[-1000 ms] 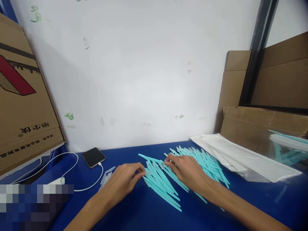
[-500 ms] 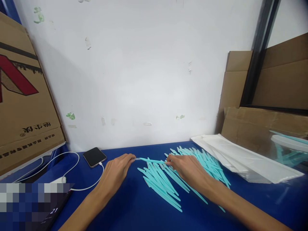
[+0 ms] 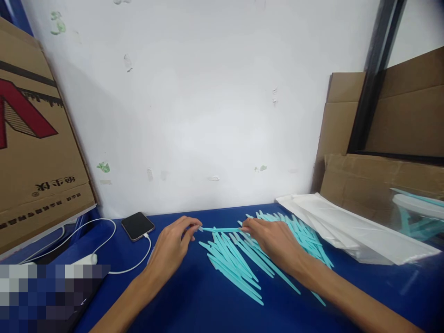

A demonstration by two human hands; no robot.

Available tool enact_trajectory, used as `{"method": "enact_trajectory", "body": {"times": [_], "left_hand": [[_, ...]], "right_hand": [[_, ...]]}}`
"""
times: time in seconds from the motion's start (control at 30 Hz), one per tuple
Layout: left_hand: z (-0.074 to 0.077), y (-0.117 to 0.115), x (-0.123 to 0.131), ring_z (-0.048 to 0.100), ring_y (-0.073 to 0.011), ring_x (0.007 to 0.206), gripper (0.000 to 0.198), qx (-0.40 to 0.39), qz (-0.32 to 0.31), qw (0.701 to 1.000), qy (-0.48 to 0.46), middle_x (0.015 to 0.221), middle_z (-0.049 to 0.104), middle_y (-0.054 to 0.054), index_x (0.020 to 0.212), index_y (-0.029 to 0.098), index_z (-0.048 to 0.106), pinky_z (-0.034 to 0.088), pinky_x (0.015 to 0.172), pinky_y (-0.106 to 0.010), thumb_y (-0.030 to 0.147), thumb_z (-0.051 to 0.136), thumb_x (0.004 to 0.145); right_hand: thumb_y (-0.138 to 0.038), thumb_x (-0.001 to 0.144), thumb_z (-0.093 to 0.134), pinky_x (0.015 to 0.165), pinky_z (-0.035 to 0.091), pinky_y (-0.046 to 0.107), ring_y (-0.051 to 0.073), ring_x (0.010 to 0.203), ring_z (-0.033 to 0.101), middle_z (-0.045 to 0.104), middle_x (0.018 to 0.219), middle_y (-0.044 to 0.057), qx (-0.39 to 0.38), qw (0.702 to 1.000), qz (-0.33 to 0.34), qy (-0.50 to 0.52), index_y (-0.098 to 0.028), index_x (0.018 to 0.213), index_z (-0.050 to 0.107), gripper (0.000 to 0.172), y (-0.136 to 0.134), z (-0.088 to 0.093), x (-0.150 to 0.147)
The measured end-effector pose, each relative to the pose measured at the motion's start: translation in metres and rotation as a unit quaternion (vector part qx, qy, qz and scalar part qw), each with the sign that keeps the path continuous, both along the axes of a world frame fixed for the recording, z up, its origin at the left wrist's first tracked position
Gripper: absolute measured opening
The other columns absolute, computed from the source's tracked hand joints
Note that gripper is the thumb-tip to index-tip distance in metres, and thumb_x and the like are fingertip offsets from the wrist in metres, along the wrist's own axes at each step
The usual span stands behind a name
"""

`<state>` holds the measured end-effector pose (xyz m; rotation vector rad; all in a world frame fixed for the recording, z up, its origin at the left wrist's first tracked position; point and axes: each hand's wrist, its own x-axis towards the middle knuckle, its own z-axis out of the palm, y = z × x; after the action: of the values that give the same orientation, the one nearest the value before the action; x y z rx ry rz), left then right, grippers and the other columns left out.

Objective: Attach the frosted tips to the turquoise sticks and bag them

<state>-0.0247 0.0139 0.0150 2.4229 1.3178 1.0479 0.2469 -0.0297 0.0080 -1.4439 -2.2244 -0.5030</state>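
Many thin turquoise plastic sticks lie fanned out on the blue table. One turquoise stick is held level just above the pile, between my two hands. My left hand pinches its left tip, which looks clear or whitish. My right hand pinches its right end, with the rest of the fingers resting over the pile.
A black phone on a white cable lies at the back left. A big cardboard box stands at the left. White plastic bags and cardboard sheets are at the right, before a white wall.
My left hand has left the pile's near edge and moved up to the held stick's left tip. My right hand has barely moved.
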Motion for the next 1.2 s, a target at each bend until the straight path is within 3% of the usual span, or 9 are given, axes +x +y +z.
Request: {"method": "enact_trajectory", "body": {"times": [0.23, 0.57, 0.77, 0.9, 1.0, 1.2], "left_hand": [[-0.004, -0.001, 0.002, 0.072, -0.0214, 0.072, 0.038, -0.123, 0.013, 0.98, -0.158, 0.089, 0.074, -0.005, 0.103, 0.021, 0.064, 0.051, 0.055, -0.028, 0.054, 0.049, 0.093], [-0.014, 0.005, 0.003, 0.074, -0.0216, 0.069, 0.043, -0.157, 0.015, 0.962, -0.224, 0.093, 0.073, -0.008, 0.106, 0.018, 0.06, 0.049, 0.05, -0.025, 0.057, 0.051, 0.091], [-0.015, 0.002, 0.008, 0.074, -0.0226, 0.069, 0.045, -0.19, -0.022, 0.949, -0.251, 0.09, 0.072, -0.008, 0.106, 0.016, 0.06, 0.046, 0.044, -0.023, 0.058, 0.054, 0.088], [-0.013, 0.0, 0.01, 0.075, -0.0236, 0.07, 0.043, -0.229, -0.074, 0.936, -0.256, 0.087, 0.072, -0.008, 0.105, 0.015, 0.062, 0.045, 0.042, -0.022, 0.055, 0.057, 0.087], [-0.01, -0.001, 0.011, 0.075, -0.0235, 0.07, 0.043, -0.228, -0.074, 0.936, -0.258, 0.086, 0.072, -0.009, 0.104, 0.014, 0.063, 0.044, 0.042, -0.022, 0.053, 0.057, 0.087], [-0.016, -0.013, 0.024, 0.074, -0.0216, 0.073, 0.034, -0.252, -0.128, 0.936, -0.208, 0.087, 0.074, -0.008, 0.102, 0.017, 0.065, 0.042, 0.042, -0.02, 0.048, 0.054, 0.092]], "right_hand": [[-0.031, 0.105, 0.037, 0.05, 0.017, 0.027, 0.012, 0.05, 0.046, 0.063, 0.068, 0.0, 0.002, 1.0, 0.004, 0.007, -0.021, 0.087, 0.059, 0.03, 0.001, 0.0, 0.001], [-0.034, 0.106, 0.034, 0.05, 0.021, 0.025, 0.012, 0.052, 0.052, 0.064, 0.067, 0.002, -0.003, 0.999, 0.008, 0.044, -0.019, 0.091, 0.06, 0.033, 0.001, -0.001, 0.002], [-0.035, 0.106, 0.035, 0.05, 0.021, 0.026, 0.013, 0.05, 0.049, 0.062, 0.064, -0.001, -0.033, 0.998, 0.022, 0.048, -0.02, 0.085, 0.058, 0.034, 0.0, -0.004, -0.003], [-0.034, 0.106, 0.034, 0.05, 0.024, 0.025, 0.013, 0.052, 0.052, 0.063, 0.065, -0.001, -0.074, 0.993, 0.04, 0.08, -0.021, 0.092, 0.06, 0.032, 0.0, -0.006, -0.005], [-0.034, 0.106, 0.034, 0.051, 0.027, 0.025, 0.013, 0.053, 0.053, 0.065, 0.067, -0.001, -0.087, 0.991, 0.054, 0.087, -0.021, 0.096, 0.061, 0.031, -0.002, -0.005, -0.007], [-0.037, 0.105, 0.037, 0.053, 0.027, 0.026, 0.013, 0.055, 0.056, 0.067, 0.07, -0.003, -0.111, 0.988, 0.089, 0.067, -0.024, 0.1, 0.062, 0.029, -0.013, -0.001, -0.016]]}}
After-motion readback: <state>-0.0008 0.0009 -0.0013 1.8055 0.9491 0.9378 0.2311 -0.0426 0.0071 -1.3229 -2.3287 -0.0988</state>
